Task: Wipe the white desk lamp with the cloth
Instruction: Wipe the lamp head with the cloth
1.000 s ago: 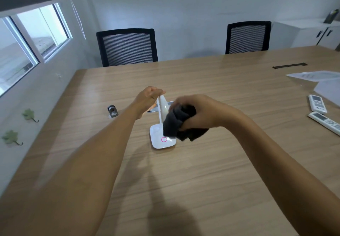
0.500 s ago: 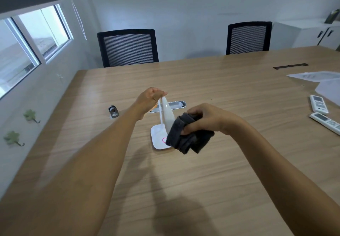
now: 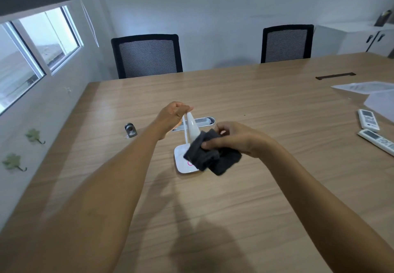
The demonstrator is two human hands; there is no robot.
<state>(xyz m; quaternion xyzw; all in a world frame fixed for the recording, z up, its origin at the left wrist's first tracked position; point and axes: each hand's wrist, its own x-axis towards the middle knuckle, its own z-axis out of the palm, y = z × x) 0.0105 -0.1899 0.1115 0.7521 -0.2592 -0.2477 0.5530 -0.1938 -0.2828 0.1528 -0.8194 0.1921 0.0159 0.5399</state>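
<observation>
The white desk lamp (image 3: 193, 129) stands on the wooden table (image 3: 255, 106), its square base showing a pink ring. My left hand (image 3: 173, 114) pinches the top of the lamp where the head meets the stem. My right hand (image 3: 233, 138) grips a dark grey cloth (image 3: 210, 155) bunched against the lower end of the lamp head, just above the base. The cloth hides the right part of the base.
A small silver cylinder (image 3: 130, 130) lies left of the lamp, and a cable grommet (image 3: 202, 121) sits behind it. Two white remotes (image 3: 368, 120) and papers (image 3: 362, 87) lie at the right. Two black chairs (image 3: 147, 55) stand at the far edge.
My right hand has slid the cloth down the lamp head from near the top toward the base. My left hand has kept its hold on the lamp's top.
</observation>
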